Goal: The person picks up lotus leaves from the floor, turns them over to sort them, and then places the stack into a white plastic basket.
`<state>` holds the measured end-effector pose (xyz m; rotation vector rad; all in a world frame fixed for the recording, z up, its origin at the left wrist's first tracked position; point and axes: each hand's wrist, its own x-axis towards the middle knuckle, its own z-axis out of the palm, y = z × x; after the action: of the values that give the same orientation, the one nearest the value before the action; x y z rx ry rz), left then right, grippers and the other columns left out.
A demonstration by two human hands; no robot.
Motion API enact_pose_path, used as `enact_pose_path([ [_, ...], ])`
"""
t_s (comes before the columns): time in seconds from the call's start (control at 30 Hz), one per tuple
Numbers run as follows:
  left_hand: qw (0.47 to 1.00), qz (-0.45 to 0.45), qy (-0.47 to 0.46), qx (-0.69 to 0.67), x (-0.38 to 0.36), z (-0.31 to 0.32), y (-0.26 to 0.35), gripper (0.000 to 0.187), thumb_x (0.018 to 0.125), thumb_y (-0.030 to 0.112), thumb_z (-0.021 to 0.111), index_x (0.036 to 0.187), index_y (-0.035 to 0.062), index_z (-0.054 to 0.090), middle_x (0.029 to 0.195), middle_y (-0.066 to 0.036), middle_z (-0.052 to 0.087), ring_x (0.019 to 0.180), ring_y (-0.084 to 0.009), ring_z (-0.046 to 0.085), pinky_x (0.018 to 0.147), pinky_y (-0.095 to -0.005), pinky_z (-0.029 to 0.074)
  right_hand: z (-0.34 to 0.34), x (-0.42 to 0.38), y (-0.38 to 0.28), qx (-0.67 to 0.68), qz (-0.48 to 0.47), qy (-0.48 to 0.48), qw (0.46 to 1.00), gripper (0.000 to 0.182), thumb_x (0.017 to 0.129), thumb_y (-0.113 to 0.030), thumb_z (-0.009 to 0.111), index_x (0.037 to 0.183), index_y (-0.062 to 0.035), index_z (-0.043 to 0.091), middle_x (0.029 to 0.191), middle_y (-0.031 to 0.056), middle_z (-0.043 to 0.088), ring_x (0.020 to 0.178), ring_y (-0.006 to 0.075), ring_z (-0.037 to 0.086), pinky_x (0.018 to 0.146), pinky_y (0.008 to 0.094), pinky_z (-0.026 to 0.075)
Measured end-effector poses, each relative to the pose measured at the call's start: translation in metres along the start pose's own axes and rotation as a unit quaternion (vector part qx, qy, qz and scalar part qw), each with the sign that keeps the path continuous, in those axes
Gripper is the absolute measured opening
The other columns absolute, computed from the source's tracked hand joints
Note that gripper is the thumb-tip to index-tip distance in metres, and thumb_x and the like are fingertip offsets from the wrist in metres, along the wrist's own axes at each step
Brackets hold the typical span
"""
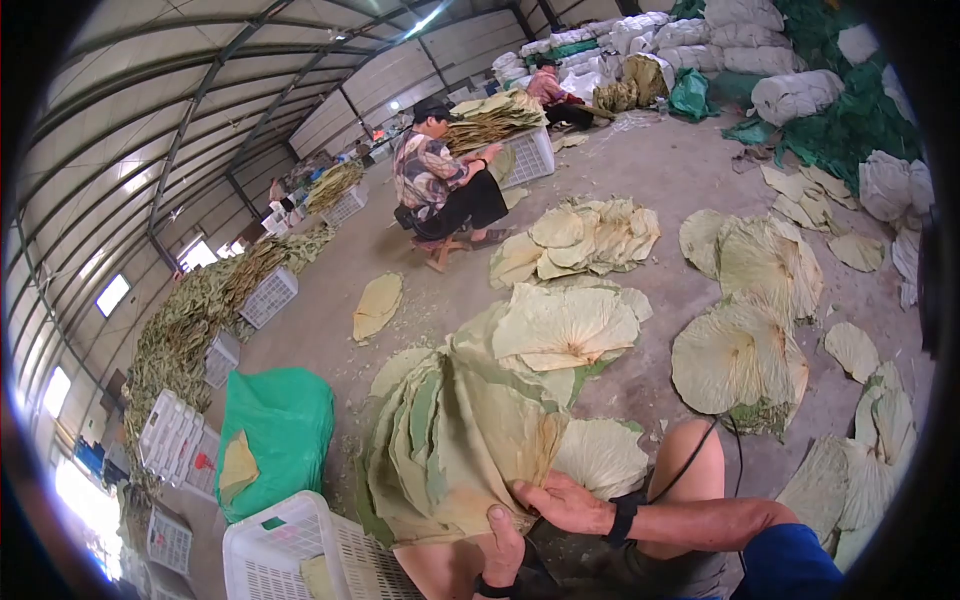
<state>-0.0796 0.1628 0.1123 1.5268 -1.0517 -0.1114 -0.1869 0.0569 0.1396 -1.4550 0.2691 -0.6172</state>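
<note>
A thick bundle of dried lotus leaves (455, 450), pale green and brown, stands fanned out over my lap. My left hand (502, 548) grips its lower edge, thumb on the near face. On its right side, my right hand (568, 502) is closed on the edge of the leaves, with some fingers hidden behind them. Just beyond the bundle lies a flat pile of leaves (565, 325) on the floor. A single leaf (602, 456) shows beside my right hand.
A white plastic crate (285, 540) and a green sack (275, 430) stand at my left. Leaf piles (745, 350) cover the floor at right. Ahead, a person (440, 180) sits on a low stool by a loaded crate (530, 158); another person (550, 92) is farther back.
</note>
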Motion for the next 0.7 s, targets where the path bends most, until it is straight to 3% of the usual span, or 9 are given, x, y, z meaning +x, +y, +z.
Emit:
enact_pose_path([
  [0.03,1.0,0.002,-0.002,0.005,0.0,0.0,0.0,0.059,0.103,0.033,0.046,0.143,-0.0084,0.035,0.14,-0.025,0.047,0.124,-0.0391,0.05,0.106,-0.0447,0.038,-0.002,0.001,0.003,0.03,0.05,-0.015,0.998,0.034,0.105,-0.032,0.049,0.107,0.0008,0.06,0.092,0.0044,0.062,0.085,0.0157,0.053,0.077,0.032,0.045],
  [0.13,1.0,0.013,-0.005,0.021,-0.001,-0.001,0.0,0.061,0.103,0.033,0.046,0.145,-0.0086,0.034,0.142,-0.026,0.047,0.126,-0.04,0.05,0.108,-0.0451,0.037,-0.005,0.002,0.0,0.028,0.069,-0.01,0.997,0.032,0.106,-0.032,0.047,0.105,-0.0019,0.058,0.081,0.0019,0.054,0.074,0.0133,0.051,0.071,0.0298,0.046],
  [0.2,1.0,0.011,0.01,-0.003,-0.002,0.002,-0.005,0.052,0.102,0.029,0.046,0.139,-0.0081,0.044,0.137,-0.026,0.052,0.125,-0.0399,0.051,0.107,-0.0448,0.038,-0.007,0.004,0.004,0.022,0.077,-0.013,0.997,0.032,0.105,-0.032,0.047,0.106,-0.002,0.059,0.082,0.0025,0.055,0.076,0.0134,0.051,0.072,0.0294,0.046],
  [0.37,0.996,-0.04,0.072,-0.032,-0.009,-0.025,0.002,0.05,0.101,0.027,0.047,0.137,-0.0081,0.045,0.135,-0.026,0.053,0.123,-0.0394,0.052,0.106,-0.0445,0.039,-0.006,0.001,0.017,0.072,0.064,-0.015,0.995,0.034,0.105,-0.033,0.047,0.11,-0.0014,0.06,0.088,0.0064,0.058,0.081,0.0161,0.055,0.078,0.0308,0.048],
  [0.43,0.995,-0.046,0.077,-0.038,-0.009,-0.026,0.001,0.05,0.101,0.027,0.047,0.136,-0.0081,0.045,0.135,-0.026,0.053,0.123,-0.0392,0.052,0.106,-0.0443,0.04,-0.01,0.003,0.018,-0.014,0.051,-0.096,0.994,0.039,0.104,-0.029,0.052,0.13,-0.0013,0.056,0.113,0.0163,0.061,0.106,0.0239,0.06,0.093,0.0342,0.048],
  [0.47,0.996,-0.045,0.068,-0.037,-0.008,-0.023,-0.001,0.049,0.101,0.026,0.047,0.136,-0.008,0.046,0.134,-0.025,0.053,0.123,-0.0391,0.052,0.105,-0.0442,0.04,-0.007,0.004,0.018,-0.012,0.051,-0.095,0.994,0.039,0.104,-0.029,0.052,0.13,-0.0013,0.056,0.113,0.0163,0.061,0.106,0.0239,0.06,0.093,0.0342,0.048],
  [0.53,0.998,-0.036,0.033,-0.027,-0.006,-0.013,-0.007,0.049,0.1,0.026,0.047,0.135,-0.008,0.046,0.134,-0.025,0.054,0.122,-0.0389,0.053,0.105,-0.0441,0.04,0.004,0.006,0.015,-0.118,-0.219,-0.014,0.969,0.056,0.1,-0.024,0.058,0.151,-0.0074,0.041,0.144,0.0233,0.046,0.136,0.0324,0.046,0.11,0.0389,0.04],
  [0.57,0.999,-0.034,0.023,-0.024,-0.005,-0.008,-0.009,0.048,0.1,0.025,0.047,0.135,-0.008,0.046,0.133,-0.025,0.054,0.122,-0.0388,0.053,0.105,-0.044,0.04,0.002,0.004,0.01,-0.14,-0.173,-0.057,0.973,0.071,0.098,-0.022,0.062,0.159,-0.0145,0.027,0.157,0.0251,0.03,0.147,0.0369,0.031,0.117,0.0404,0.032],
  [0.7,0.999,-0.034,0.013,-0.026,-0.004,-0.002,-0.012,0.047,0.099,0.024,0.048,0.134,-0.008,0.047,0.132,-0.025,0.055,0.121,-0.0384,0.054,0.104,-0.0437,0.041,0.005,-0.001,-0.001,-0.131,-0.153,-0.058,0.978,0.071,0.098,-0.022,0.064,0.158,-0.0092,0.029,0.157,0.0227,0.03,0.146,0.0341,0.033,0.118,0.04,0.029],
])
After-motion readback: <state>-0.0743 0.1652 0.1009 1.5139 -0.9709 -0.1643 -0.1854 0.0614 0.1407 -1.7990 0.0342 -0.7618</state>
